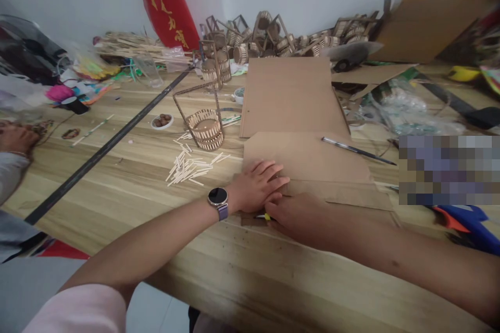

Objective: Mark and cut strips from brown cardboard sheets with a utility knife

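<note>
My left hand [255,184], with a watch [217,196] on its wrist, lies flat on a brown cardboard sheet [304,158], fingers a little apart. Beside it my right hand [295,216] is closed around a small yellow utility knife [267,216], most of it hidden by the fingers. Its thin blade points left over a narrow strip of cardboard [253,222] near the table's front. Left of the sheet stands a small basket [205,127] with a tall square handle. A pile of short pale sticks [189,166] lies before it.
A pen [357,151] lies across the sheet's right side. A long dark bar [113,143] crosses the table [156,223] at left, near another person's hand [17,138]. A bowl of brown balls [162,122] and several baskets [269,36] stand farther back. Blue-handled tool [474,223] at right.
</note>
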`<control>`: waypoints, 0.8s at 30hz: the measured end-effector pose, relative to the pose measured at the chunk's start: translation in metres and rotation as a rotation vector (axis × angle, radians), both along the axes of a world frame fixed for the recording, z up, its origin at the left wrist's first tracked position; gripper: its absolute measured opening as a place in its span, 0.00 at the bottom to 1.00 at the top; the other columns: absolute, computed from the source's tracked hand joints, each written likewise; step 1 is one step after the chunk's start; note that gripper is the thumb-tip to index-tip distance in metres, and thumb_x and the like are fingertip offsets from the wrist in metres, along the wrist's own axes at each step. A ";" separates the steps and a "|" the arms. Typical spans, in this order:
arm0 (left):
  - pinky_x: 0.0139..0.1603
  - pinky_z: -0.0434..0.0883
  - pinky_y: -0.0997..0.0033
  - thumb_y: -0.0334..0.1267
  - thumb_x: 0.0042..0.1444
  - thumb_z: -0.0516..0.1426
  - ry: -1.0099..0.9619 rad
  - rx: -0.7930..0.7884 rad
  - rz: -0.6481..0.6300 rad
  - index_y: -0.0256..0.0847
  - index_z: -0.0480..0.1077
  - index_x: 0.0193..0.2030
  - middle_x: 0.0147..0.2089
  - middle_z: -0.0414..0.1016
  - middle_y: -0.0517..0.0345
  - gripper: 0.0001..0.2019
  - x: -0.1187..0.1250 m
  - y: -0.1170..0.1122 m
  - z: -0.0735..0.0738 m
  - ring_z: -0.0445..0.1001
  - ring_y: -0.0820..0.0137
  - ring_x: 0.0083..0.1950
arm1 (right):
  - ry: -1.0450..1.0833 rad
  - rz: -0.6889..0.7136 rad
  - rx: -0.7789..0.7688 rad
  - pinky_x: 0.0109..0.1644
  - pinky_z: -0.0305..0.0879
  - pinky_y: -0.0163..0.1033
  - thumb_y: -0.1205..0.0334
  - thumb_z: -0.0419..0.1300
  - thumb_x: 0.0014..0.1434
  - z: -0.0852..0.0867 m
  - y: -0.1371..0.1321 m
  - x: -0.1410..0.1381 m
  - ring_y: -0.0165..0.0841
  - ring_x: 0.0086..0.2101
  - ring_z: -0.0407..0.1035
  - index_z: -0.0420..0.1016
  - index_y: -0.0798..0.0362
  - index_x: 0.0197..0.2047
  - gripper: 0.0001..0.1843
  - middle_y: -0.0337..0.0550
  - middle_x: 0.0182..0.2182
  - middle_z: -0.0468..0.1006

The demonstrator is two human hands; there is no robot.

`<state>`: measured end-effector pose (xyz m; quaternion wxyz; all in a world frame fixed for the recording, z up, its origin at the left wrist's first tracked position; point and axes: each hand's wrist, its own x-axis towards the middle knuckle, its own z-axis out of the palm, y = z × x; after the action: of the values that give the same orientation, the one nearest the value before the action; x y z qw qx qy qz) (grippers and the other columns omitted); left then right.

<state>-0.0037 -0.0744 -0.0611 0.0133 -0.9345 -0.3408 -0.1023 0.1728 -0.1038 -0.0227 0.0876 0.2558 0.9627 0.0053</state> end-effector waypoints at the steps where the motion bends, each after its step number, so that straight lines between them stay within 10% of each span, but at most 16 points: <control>1: 0.72 0.52 0.49 0.45 0.70 0.47 -0.001 -0.001 -0.001 0.39 0.65 0.65 0.69 0.61 0.44 0.21 0.000 0.001 0.000 0.55 0.55 0.70 | -0.019 0.005 0.011 0.28 0.62 0.38 0.59 0.58 0.65 0.000 0.001 -0.001 0.40 0.33 0.77 0.75 0.62 0.45 0.14 0.54 0.35 0.82; 24: 0.72 0.52 0.49 0.47 0.69 0.48 0.003 -0.018 0.001 0.41 0.64 0.66 0.71 0.59 0.45 0.22 0.001 0.003 -0.003 0.55 0.56 0.72 | -0.066 0.094 0.112 0.20 0.46 0.39 0.65 0.59 0.61 -0.005 0.003 0.003 0.36 0.24 0.73 0.75 0.59 0.43 0.08 0.47 0.29 0.80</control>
<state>-0.0031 -0.0714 -0.0640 0.0055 -0.9344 -0.3424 -0.0980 0.1756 -0.1009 -0.0282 0.1046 0.2146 0.9684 0.0718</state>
